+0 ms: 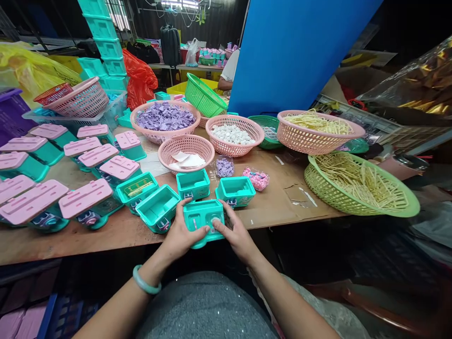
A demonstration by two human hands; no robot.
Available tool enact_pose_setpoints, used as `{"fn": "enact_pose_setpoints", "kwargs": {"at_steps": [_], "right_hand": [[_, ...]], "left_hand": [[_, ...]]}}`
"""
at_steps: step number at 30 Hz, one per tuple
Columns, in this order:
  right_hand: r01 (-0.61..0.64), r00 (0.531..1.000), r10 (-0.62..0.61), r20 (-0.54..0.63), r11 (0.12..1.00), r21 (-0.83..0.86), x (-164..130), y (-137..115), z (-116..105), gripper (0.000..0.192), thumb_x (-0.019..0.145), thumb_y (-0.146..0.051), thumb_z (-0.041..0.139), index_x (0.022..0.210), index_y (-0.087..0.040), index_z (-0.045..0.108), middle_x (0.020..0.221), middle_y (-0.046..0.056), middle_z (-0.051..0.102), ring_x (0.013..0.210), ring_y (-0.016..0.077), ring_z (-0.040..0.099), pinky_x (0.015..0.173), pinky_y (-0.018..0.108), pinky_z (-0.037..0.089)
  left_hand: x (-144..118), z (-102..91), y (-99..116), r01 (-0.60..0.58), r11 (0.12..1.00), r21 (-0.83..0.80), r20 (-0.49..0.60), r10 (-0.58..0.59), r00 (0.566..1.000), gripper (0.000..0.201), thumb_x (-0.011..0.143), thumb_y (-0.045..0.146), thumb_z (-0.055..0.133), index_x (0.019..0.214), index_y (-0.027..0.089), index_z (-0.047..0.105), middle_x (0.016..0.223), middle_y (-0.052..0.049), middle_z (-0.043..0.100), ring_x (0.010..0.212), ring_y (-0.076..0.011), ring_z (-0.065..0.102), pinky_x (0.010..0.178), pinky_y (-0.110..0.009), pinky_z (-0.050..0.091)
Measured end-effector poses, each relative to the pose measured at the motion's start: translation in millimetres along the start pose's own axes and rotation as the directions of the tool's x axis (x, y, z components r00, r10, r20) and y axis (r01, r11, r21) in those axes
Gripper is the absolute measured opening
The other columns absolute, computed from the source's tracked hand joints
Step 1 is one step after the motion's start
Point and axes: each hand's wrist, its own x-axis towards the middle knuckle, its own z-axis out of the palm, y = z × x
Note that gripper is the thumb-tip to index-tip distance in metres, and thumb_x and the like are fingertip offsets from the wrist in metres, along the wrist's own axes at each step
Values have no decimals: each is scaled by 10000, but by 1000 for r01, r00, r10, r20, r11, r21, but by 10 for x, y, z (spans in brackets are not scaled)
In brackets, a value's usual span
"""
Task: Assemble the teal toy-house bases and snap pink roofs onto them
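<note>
Both hands hold one teal plastic box (204,221) at the near edge of the brown table (282,197): the left hand (180,235) wraps its left side, and the right hand (235,233) holds the right side with a finger on the front. Just behind it sit three open teal boxes (193,183), and to the left stand teal boxes with bumpy pink lids (84,197). Farther back are round holey baskets, a pink one of purple pieces (164,117), a pink one of white bits (233,134) and a green one of pale sticks (360,183).
</note>
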Motion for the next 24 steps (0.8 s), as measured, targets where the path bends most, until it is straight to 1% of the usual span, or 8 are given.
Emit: {"fn": "enact_pose_setpoints", "kwargs": {"at_steps": [5,10,12,13,15,17,20,24], "right_hand": [[-104,993,106,-40,992,66,-141,-86,47,889,762,-648,780,1485,-244,457,1436,118,610,1316,321,585,1095,475,485],[-147,989,147,5,986,83,-462,-68,-86,804,767,-555,819,1450,-249,526,1378,116,658,1281,342,611,1062,478,504],[-181,983,177,41,976,118,-562,-62,-132,790,785,-553,799,1462,-252,523,1383,124,656,1274,355,617,1057,499,504],[-184,982,177,62,974,132,-591,-77,-141,791,792,-559,785,1472,-257,515,1390,126,652,1268,360,622,1054,509,504],[-148,987,138,84,981,126,-593,-151,-123,800,796,-571,768,1488,-269,502,1406,123,642,1260,365,626,1059,515,499],[-82,995,75,71,992,92,-517,-271,-51,807,793,-583,762,1495,-284,496,1429,112,626,1278,365,612,1078,505,486],[11,998,-14,62,999,49,-265,-464,131,798,813,-613,726,1506,-306,477,1470,97,596,1335,362,569,1088,495,482],[164,984,-157,88,983,-78,313,-708,446,728,879,-654,635,1501,-304,492,1548,66,526,1450,321,455,1194,489,371]], "left_hand": [[-94,-72,59,235,923,-307,153,-195,969,938,735,468,823,1495,260,314,1457,-160,563,1303,-370,586,1101,-531,455],[-499,-74,2,304,860,-410,303,-186,935,861,882,556,680,1575,261,263,1577,-143,480,1447,-352,460,1213,-522,311],[-634,-62,7,339,830,-444,355,-185,916,915,862,543,724,1590,276,238,1582,-145,480,1444,-346,469,1203,-515,329],[-678,-51,28,337,817,-468,357,-174,918,943,814,530,784,1572,265,289,1556,-158,511,1420,-363,496,1180,-521,362],[-716,-30,104,303,791,-531,331,-136,934,901,707,511,879,1455,210,475,1451,-189,607,1346,-407,561,1115,-536,435],[-689,-30,213,235,756,-610,288,-65,955,825,658,510,910,1341,181,583,1375,-199,659,1288,-427,604,1064,-539,482],[-544,-125,386,113,708,-697,204,45,978,819,699,524,882,1392,228,562,1432,-168,628,1328,-398,582,1106,-524,460],[-166,-434,604,-50,714,-698,-3,66,998,730,795,500,813,1424,236,554,1433,-141,638,1383,-359,542,1180,-509,394]]}}
